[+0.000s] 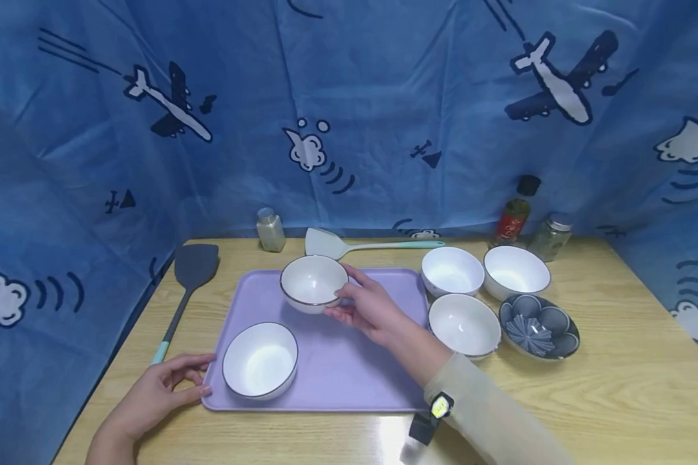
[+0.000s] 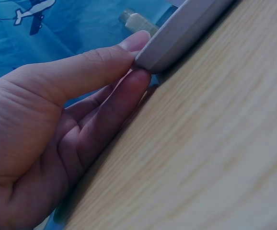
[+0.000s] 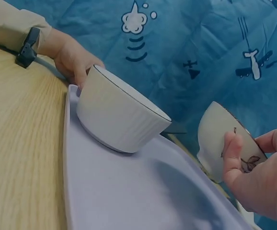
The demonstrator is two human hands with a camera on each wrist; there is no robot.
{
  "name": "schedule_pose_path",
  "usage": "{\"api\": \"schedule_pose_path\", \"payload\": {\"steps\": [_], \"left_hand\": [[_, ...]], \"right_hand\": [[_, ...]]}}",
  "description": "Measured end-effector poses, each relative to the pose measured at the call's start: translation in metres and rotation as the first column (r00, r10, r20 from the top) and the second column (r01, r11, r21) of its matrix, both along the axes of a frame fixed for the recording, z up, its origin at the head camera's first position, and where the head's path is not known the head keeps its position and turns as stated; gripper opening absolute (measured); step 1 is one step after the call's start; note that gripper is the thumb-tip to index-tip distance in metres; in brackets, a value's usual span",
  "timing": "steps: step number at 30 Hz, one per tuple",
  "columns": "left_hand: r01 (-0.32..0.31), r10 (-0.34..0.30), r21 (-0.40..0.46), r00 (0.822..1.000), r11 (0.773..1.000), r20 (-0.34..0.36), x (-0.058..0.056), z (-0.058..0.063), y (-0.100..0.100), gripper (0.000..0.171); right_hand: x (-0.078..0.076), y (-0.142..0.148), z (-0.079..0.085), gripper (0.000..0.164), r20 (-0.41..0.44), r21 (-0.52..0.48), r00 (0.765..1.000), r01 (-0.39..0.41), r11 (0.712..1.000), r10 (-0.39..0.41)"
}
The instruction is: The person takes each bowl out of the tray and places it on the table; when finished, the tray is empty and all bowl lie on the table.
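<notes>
My right hand (image 1: 375,310) grips a white bowl (image 1: 311,279) by its right side, thumb at the dark rim. The right wrist view shows this bowl (image 3: 213,139) held above the tray, with a brown leaf pattern on its outside. A second white bowl (image 1: 260,361) with a dark rim stands on the left front part of the lilac tray (image 1: 349,374). At the tray's left edge, my left hand (image 1: 165,387) pinches the rim. Up close, the left wrist view has the thumb and a finger on either side of the tray corner (image 2: 177,36).
Right of the tray stand white bowls (image 1: 464,326) and a dark flower-patterned bowl (image 1: 538,327). Behind them are a sauce bottle (image 1: 513,216) and a jar (image 1: 550,237). A white spatula (image 1: 328,244) and a shaker (image 1: 270,230) lie farther back; a dark spatula (image 1: 195,266) is left.
</notes>
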State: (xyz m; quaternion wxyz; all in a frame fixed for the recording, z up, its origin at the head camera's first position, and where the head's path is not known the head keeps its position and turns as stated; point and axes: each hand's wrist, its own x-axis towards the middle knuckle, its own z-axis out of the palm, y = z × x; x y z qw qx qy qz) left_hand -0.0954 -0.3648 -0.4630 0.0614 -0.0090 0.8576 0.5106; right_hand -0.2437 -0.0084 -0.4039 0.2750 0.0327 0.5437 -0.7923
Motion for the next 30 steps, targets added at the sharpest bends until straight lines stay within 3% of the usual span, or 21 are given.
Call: {"api": "schedule_pose_path", "payload": {"steps": [10, 16, 21, 30], "left_hand": [[0.009, -0.009, 0.032, 1.000, 0.999, -0.009, -0.001, -0.005, 0.001, 0.057], [0.003, -0.003, 0.008, 1.000, 1.000, -0.014, 0.000, -0.003, -0.001, 0.057], [-0.004, 0.003, -0.014, 1.000, 1.000, -0.020, 0.000, -0.002, -0.002, 0.056], [-0.011, 0.011, 0.005, 1.000, 1.000, -0.003, -0.002, -0.001, 0.001, 0.056]], "right_hand": [[0.024, 0.033, 0.010, 0.072, -0.030, 0.050, 0.995, -0.093, 0.994, 0.094], [0.037, 0.052, 0.019, 0.074, -0.048, 0.066, 0.978, -0.198, 0.978, 0.201], [0.043, 0.068, 0.021, 0.077, -0.106, 0.091, 0.950, -0.285, 0.954, 0.294], [0.054, 0.102, 0.009, 0.081, -0.200, 0.100, 0.876, -0.427, 0.899, 0.439]]}}
